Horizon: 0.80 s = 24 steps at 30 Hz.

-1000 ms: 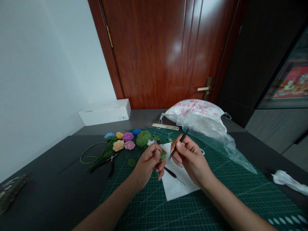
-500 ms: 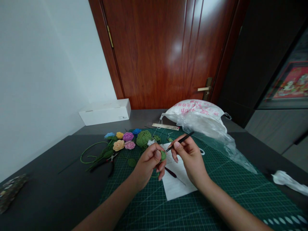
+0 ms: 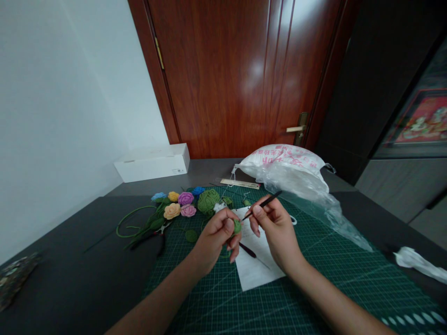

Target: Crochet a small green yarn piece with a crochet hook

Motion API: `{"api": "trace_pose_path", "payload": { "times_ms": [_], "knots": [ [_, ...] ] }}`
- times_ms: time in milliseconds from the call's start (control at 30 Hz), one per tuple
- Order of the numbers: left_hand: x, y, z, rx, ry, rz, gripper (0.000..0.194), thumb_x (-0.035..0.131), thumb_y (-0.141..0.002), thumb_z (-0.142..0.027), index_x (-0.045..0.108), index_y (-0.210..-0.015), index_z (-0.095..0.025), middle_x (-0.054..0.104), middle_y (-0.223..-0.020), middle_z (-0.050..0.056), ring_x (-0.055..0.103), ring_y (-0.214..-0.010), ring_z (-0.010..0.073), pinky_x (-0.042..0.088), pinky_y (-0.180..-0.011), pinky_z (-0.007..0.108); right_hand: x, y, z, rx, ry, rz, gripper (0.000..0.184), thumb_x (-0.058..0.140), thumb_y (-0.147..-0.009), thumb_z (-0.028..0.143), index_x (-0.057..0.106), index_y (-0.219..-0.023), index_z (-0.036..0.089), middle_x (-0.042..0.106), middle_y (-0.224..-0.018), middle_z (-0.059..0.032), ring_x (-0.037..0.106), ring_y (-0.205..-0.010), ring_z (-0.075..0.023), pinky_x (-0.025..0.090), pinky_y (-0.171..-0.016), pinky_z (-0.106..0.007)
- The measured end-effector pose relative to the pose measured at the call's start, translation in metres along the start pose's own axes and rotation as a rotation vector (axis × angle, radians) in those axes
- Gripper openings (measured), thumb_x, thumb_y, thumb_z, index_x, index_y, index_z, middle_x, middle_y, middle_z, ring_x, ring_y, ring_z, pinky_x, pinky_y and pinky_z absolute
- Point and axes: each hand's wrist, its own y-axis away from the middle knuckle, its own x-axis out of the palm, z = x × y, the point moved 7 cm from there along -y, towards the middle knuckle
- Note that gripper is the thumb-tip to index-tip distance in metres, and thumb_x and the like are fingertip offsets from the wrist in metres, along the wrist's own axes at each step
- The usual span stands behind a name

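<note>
My left hand [image 3: 217, 233] pinches a small green crocheted piece [image 3: 237, 226] between thumb and fingers, above the cutting mat [image 3: 206, 298]. In my right hand [image 3: 277, 228] are slim black tweezers [image 3: 268, 199], held like a pen, with the tip pointing left at the green piece; I cannot tell whether it touches. Below the hands lies a white paper sheet [image 3: 256, 279]. A dark-handled tool with a thin metal shaft [image 3: 248, 250] rests on it. White fluff [image 3: 219, 206] and a ball of green yarn [image 3: 208, 201] sit just behind my left hand.
Crocheted flowers [image 3: 186, 198] on green stems lie left of the yarn, with black-handled pliers [image 3: 162, 237] beside them. A white box [image 3: 153, 164] stands by the wall. At the back are a ruler [image 3: 240, 184] and a bulging plastic bag [image 3: 286, 160]. Crumpled white material [image 3: 419, 263] lies right.
Hardly anything differs. The tweezers' tip has shifted very slightly, and both hands keep their grip and place.
</note>
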Motion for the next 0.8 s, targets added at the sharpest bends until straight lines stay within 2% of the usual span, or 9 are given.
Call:
{"api": "trace_pose_path", "payload": {
  "times_ms": [233,433,567,667,800],
  "knots": [
    [-0.001,0.000,0.001,-0.016,-0.004,-0.010,0.030,0.059,-0.098,-0.049,0.052,-0.094,-0.019,0.048,-0.058,-0.006,0.041,-0.043,0.0087,0.043,-0.038,0.019,0.001,0.001,-0.002,0.042,-0.037,0.015,0.028,0.073,-0.089,0.042,0.056,-0.080,0.021,0.054,-0.049,0.0088,0.042,-0.040,-0.0076,0.034,-0.044,-0.021],
    [0.000,0.001,0.000,-0.023,-0.006,-0.019,0.031,0.058,-0.098,-0.049,0.053,-0.092,-0.019,0.048,-0.058,-0.006,0.041,-0.042,0.0083,0.041,-0.038,0.018,0.006,0.000,-0.006,0.076,-0.098,0.049,0.031,0.079,-0.084,0.043,0.056,-0.078,0.022,0.056,-0.051,0.0081,0.041,-0.038,-0.0071,0.031,-0.040,-0.020],
    [0.001,0.001,-0.002,-0.024,-0.001,-0.029,0.033,0.061,-0.097,-0.049,0.053,-0.088,-0.019,0.051,-0.060,-0.004,0.042,-0.045,0.0088,0.044,-0.039,0.019,0.014,0.003,-0.013,0.167,-0.181,0.130,0.036,0.081,-0.081,0.046,0.054,-0.077,0.022,0.056,-0.053,0.0082,0.038,-0.036,-0.0063,0.029,-0.038,-0.020],
    [0.000,0.000,-0.003,-0.023,0.002,-0.036,0.032,0.061,-0.097,-0.048,0.053,-0.088,-0.018,0.051,-0.060,-0.004,0.042,-0.045,0.0087,0.044,-0.039,0.019,0.019,0.006,-0.016,0.247,-0.220,0.186,0.035,0.080,-0.082,0.046,0.054,-0.078,0.022,0.050,-0.049,0.0099,0.035,-0.037,-0.0062,0.027,-0.039,-0.020],
    [-0.001,-0.001,-0.002,-0.031,0.007,-0.033,0.032,0.060,-0.097,-0.049,0.054,-0.092,-0.018,0.048,-0.059,-0.005,0.041,-0.044,0.0087,0.044,-0.038,0.019,0.011,0.002,-0.011,0.169,-0.243,0.090,0.031,0.078,-0.085,0.042,0.056,-0.078,0.021,0.051,-0.052,0.0085,0.038,-0.041,-0.0065,0.028,-0.042,-0.019]
  ]
}}
